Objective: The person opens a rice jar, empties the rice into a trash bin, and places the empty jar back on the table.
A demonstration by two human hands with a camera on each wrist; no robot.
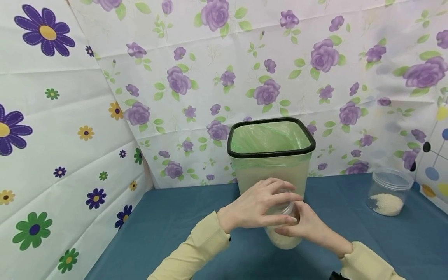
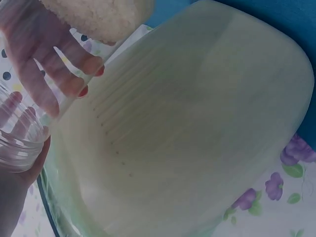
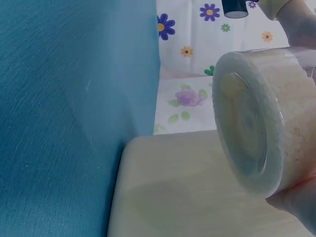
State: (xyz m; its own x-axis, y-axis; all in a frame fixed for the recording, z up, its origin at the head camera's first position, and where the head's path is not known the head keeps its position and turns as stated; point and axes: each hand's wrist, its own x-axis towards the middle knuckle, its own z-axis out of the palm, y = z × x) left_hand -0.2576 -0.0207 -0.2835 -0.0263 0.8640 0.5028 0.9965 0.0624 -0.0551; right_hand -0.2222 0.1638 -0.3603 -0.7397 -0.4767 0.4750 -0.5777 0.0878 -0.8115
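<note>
Floral cloth (image 1: 206, 58) is backing the table (image 1: 175, 221). Left hand (image 1: 262, 204) and right hand (image 1: 309, 223) are gripping the near jar (image 1: 284, 242); rice (image 2: 111, 17) inside, we're judging work unfinished.

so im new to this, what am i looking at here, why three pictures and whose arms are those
No machine here: these are a person's two bare hands. The wide picture comes from a camera on the head, looking forward and down; the other two come from cameras worn on the left and right wrists. On the blue table stand a bin with a green liner and, to its right, a clear jar with pale grains. The left hand and right hand together hold another jar, also with grains. The right wrist picture shows its underside.
</note>
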